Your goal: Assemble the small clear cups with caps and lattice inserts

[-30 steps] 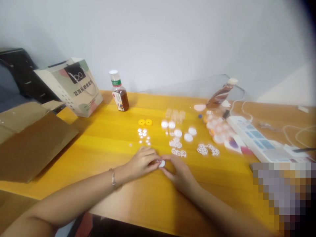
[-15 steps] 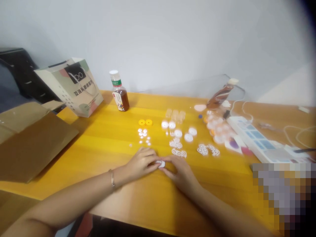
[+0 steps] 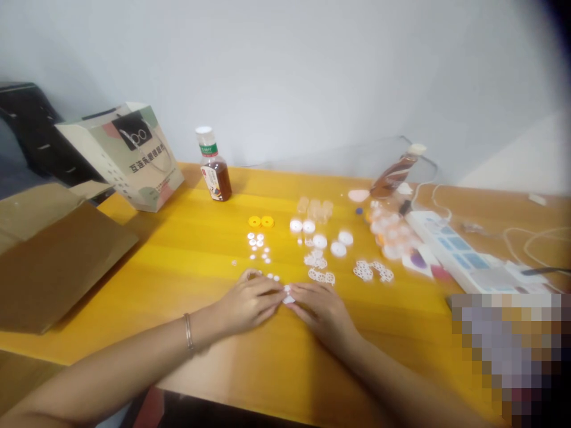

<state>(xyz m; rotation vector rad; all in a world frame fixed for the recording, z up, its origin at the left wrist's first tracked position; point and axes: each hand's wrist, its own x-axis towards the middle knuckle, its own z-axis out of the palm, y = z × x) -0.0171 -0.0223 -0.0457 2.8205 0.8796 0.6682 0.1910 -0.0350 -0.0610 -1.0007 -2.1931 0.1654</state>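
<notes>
Between the fingertips of both hands is a small white plastic part; its exact kind is too small and blurred to tell. My left hand, with a bracelet on the wrist, pinches it from the left. From the right, my right hand closes on the same part. Small white discs lie in a group beyond my left hand, below two yellow wheels. White lattice-like pieces rest just past my right hand, with white wheels behind them.
A cardboard box and a paper bag stand at the left. One drink bottle stands upright at the back; another bottle leans at the right. A power strip with cables lies at the right.
My left hand has shifted slightly left, uncovering several small white pieces beyond it. The fingers have changed their hold around the white part, and the whole view has moved a little.
</notes>
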